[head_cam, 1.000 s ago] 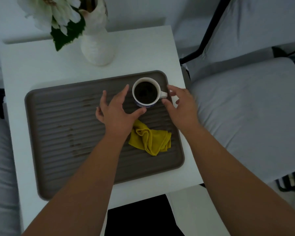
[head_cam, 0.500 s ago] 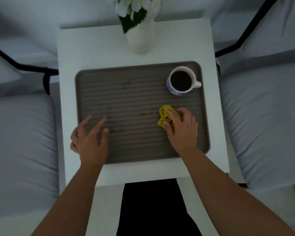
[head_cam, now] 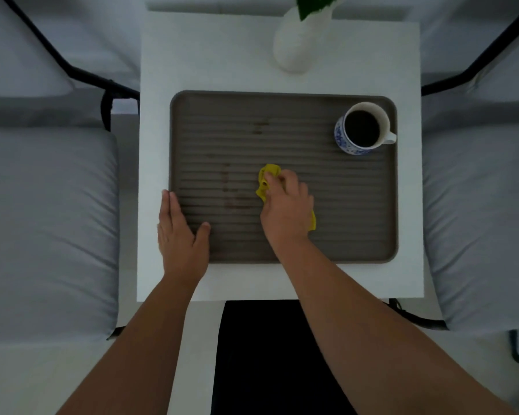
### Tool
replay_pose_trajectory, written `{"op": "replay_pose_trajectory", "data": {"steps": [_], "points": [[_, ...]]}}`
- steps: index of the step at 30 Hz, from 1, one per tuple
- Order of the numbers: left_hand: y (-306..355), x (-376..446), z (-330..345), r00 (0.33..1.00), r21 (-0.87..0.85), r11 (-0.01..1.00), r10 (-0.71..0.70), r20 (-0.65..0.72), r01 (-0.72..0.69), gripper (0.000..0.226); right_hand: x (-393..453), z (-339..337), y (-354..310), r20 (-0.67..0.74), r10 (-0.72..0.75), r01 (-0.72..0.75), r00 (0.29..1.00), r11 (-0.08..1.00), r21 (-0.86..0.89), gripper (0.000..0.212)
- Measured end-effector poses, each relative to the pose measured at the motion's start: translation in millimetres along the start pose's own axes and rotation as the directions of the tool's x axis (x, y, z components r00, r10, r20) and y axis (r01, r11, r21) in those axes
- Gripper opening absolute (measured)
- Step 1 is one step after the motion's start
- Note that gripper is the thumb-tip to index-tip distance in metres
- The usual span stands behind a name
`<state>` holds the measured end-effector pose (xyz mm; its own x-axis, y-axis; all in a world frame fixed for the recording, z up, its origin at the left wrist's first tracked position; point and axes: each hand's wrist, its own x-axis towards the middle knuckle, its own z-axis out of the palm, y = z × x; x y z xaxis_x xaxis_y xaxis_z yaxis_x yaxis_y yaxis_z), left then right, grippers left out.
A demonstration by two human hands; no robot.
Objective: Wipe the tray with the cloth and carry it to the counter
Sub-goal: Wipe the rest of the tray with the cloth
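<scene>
Now the ribbed brown tray (head_cam: 357, 205) sits square in the middle of the frame on the white bench (head_cam: 192, 55), brownish stains showing left of centre. The yellow cloth (head_cam: 265, 181) is bunched under the right hand (head_cam: 286, 211), whose fingers curl round it and press it to the ribs just right of the lower stains. Half a second ago that hand was nearer the tray's right side; it has slid leftward, so the wiping looks freshly begun and the marks are not yet reached. The left hand (head_cam: 180, 232) has moved up to lie flat, fingers straight, over the tray's left rim, likely steadying it. At the tray's upper right corner stands a blue-patterned mug (head_cam: 361, 128) of dark drink, which I would judge a spill risk when the tray is carried. A white vase (head_cam: 300, 43) stands beyond, at the top, and grey cushioned chairs (head_cam: 42, 220) flank both sides.
</scene>
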<state>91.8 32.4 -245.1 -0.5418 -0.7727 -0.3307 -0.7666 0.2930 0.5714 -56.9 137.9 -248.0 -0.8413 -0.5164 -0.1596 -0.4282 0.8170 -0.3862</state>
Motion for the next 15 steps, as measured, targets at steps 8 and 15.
{"op": "replay_pose_trajectory", "data": {"steps": [8, 15], "points": [[-3, -1, -1, 1.000, 0.063, 0.998, 0.024, 0.015, -0.025, 0.083, 12, 14, -68, 0.199, -0.286, 0.306, 0.938, 0.948, -0.082, 0.045], [-6, -2, 1, 1.000, 0.158, 0.987, -0.023, -0.003, 0.023, 0.074, 23, 5, -38, 0.223, -0.566, 0.598, 0.794, 0.793, -0.117, 0.045]]}}
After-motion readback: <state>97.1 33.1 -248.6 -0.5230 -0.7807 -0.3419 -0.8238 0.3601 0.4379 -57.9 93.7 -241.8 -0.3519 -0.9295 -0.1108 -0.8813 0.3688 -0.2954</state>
